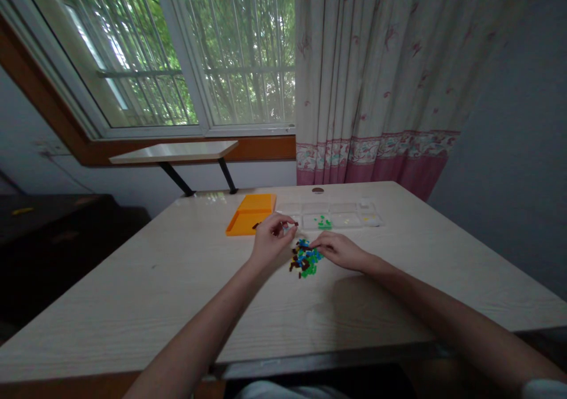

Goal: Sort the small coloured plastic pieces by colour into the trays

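A small heap of mixed building bricks point(307, 259), in green, blue, dark brown and yellow, lies in the middle of the table. Just above and left of it, my left hand point(271, 235) pinches a small dark brown brick point(296, 224) between thumb and fingers. Another dark piece shows at the far side of that hand. My right hand point(340, 250) reaches in from the right, its fingers drawn together at the upper edge of the heap. A dark brown piece touches those fingertips, but I cannot tell whether it is gripped.
Behind the heap stands a clear compartment tray point(384, 224), with green bricks point(323, 222) in one section and a few yellow ones at the right. An orange open box point(243, 231) stands left of it. A raised shelf point(177, 150) is at the table's point(146, 304) back left.
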`<act>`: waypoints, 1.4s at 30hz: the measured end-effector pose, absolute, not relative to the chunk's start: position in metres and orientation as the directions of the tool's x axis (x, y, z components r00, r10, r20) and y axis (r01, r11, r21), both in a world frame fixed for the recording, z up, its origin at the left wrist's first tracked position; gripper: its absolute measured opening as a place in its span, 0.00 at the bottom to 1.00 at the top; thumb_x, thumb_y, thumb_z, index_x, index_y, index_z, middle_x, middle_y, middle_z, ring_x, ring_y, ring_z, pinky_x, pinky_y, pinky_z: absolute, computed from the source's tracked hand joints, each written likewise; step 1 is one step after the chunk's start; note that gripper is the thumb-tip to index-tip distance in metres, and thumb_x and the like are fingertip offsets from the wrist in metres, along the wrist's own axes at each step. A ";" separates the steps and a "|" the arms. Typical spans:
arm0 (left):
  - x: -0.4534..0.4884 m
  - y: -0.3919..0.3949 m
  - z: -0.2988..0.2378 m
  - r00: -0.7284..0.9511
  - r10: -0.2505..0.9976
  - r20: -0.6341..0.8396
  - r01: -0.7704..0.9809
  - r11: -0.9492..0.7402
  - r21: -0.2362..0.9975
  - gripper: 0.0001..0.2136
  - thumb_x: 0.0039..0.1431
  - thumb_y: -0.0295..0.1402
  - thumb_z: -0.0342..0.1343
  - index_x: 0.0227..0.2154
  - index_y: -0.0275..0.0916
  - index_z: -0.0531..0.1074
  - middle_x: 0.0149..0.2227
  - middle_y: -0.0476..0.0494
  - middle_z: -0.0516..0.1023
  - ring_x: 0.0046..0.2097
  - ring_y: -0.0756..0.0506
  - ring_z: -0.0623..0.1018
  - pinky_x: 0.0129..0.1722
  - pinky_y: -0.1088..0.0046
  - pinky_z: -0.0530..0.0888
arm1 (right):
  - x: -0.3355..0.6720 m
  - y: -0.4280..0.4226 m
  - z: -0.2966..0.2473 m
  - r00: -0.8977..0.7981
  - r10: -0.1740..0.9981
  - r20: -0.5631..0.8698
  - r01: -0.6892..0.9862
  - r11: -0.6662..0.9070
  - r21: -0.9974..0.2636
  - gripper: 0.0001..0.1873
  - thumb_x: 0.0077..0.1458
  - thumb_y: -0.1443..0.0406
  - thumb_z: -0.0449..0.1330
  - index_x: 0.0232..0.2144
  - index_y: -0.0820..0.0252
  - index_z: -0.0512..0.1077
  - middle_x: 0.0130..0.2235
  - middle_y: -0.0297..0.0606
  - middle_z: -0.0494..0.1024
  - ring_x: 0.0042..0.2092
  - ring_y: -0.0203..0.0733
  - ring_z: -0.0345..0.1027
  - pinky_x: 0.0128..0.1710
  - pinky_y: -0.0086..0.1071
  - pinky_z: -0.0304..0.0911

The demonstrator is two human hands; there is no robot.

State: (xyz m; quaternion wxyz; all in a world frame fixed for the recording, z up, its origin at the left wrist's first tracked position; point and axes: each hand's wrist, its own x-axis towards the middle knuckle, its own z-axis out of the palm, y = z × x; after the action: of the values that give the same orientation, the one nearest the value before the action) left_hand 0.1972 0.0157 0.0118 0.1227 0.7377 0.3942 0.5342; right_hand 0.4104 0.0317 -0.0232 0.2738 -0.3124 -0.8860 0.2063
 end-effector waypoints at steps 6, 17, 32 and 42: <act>0.200 0.014 0.012 0.133 0.698 0.703 0.440 -0.677 0.589 0.04 0.50 0.31 0.55 0.29 0.36 0.70 0.26 0.50 0.66 0.22 0.56 0.61 0.20 0.81 0.60 | 0.410 0.028 -0.020 -0.734 0.630 0.254 0.564 0.773 -0.288 0.21 0.56 0.71 0.47 0.49 0.49 0.66 0.42 0.37 0.68 0.41 0.37 0.65 0.40 0.30 0.61; 0.199 0.011 0.014 0.133 0.699 0.703 0.435 -0.678 0.592 0.04 0.50 0.31 0.55 0.29 0.36 0.71 0.25 0.50 0.67 0.22 0.56 0.62 0.21 0.81 0.61 | 0.413 0.033 -0.024 -0.744 0.578 0.335 0.478 0.811 -0.337 0.16 0.56 0.70 0.48 0.45 0.57 0.67 0.40 0.39 0.69 0.42 0.37 0.64 0.44 0.30 0.61; 0.163 0.043 0.006 -0.015 0.759 0.651 0.657 -0.483 0.579 0.07 0.50 0.34 0.52 0.31 0.38 0.71 0.27 0.49 0.70 0.24 0.53 0.65 0.23 0.78 0.63 | 0.413 0.032 -0.020 -0.772 0.555 0.312 0.446 0.821 -0.357 0.15 0.56 0.68 0.50 0.45 0.57 0.68 0.41 0.40 0.68 0.42 0.37 0.64 0.44 0.30 0.60; 0.106 0.070 -0.016 -0.124 0.798 0.589 0.917 -0.135 0.376 0.06 0.47 0.33 0.52 0.27 0.38 0.73 0.27 0.43 0.73 0.29 0.46 0.71 0.26 0.73 0.63 | 0.414 0.032 -0.020 -0.759 0.553 0.345 0.414 0.817 -0.401 0.12 0.55 0.68 0.51 0.42 0.59 0.69 0.41 0.40 0.66 0.43 0.37 0.63 0.45 0.31 0.60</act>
State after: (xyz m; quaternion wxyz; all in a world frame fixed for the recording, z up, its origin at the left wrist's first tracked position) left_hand 0.1063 0.0699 -0.0158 -0.0801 0.6569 0.6527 0.3688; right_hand 0.4137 0.0315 -0.0198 0.2291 -0.2613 -0.9253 0.1520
